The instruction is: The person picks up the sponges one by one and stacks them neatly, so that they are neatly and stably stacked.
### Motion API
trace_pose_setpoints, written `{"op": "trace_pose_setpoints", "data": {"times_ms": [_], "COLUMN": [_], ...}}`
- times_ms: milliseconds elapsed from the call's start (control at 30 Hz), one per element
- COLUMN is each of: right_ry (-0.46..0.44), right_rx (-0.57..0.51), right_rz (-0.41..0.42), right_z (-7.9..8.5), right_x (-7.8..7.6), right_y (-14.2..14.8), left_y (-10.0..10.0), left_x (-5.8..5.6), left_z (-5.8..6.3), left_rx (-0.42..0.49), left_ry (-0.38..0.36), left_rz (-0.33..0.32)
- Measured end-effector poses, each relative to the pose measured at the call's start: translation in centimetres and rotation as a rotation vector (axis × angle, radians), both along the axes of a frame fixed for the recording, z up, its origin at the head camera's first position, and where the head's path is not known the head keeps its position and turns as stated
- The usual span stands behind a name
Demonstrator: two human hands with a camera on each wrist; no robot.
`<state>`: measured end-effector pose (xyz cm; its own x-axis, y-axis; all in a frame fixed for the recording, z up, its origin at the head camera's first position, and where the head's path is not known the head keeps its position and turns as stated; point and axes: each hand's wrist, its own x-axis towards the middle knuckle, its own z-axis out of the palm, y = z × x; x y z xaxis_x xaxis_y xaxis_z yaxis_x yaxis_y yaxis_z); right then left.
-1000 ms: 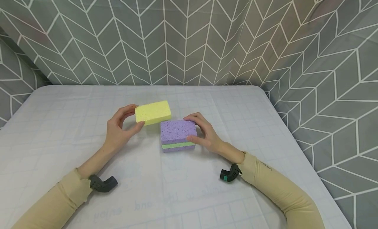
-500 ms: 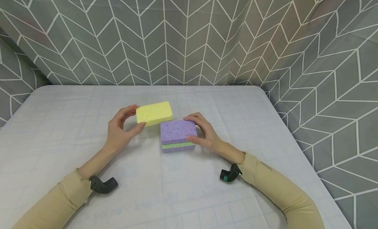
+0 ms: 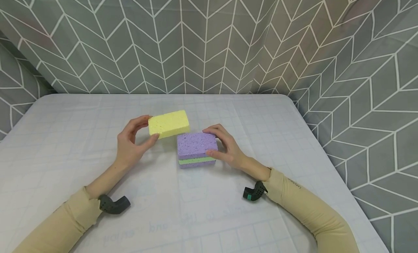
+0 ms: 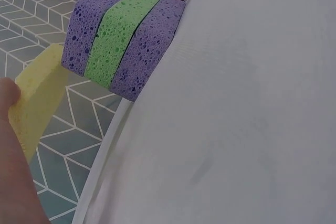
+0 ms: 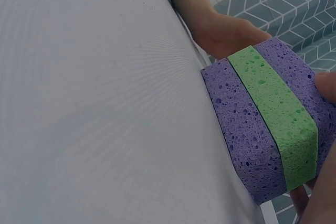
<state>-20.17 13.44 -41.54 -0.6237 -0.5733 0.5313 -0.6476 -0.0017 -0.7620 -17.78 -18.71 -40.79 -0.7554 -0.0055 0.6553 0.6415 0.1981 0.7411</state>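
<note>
My left hand (image 3: 133,140) pinches a yellow sponge (image 3: 168,124) by its left end, thumb on the near side and fingers on the far side. The yellow sponge is held up, slightly tilted, just behind and left of a stack of sponges. That stack has a purple sponge (image 3: 196,144) on top, a green sponge (image 4: 122,32) in the middle and another purple sponge (image 5: 244,129) at the bottom, on the table. My right hand (image 3: 228,148) grips the stack's right end, thumb in front and fingers behind, at the level of the top sponge.
A white cloth with faint blue lines and lettering covers the table (image 3: 196,227). Behind and to the right hangs a grey curtain (image 3: 196,42) with a white chevron pattern. Black wrist cameras (image 3: 114,204) sit at both cuffs.
The left hand shifts the yellow sponge slightly right and toward me, then back left and up. The right hand and the stack stay where they are.
</note>
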Motion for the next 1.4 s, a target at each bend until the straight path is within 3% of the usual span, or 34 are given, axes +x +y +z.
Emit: {"op": "trace_pose_setpoints", "data": {"times_ms": [1400], "right_ry": [-0.005], "right_rx": [0.012], "right_rz": [-0.010], "right_z": [0.0], "right_x": [0.0], "right_y": [0.1], "left_y": [1.3], "left_x": [0.8], "left_z": [0.0], "left_rx": [0.004], "left_ry": [0.017], "left_rz": [-0.073]}}
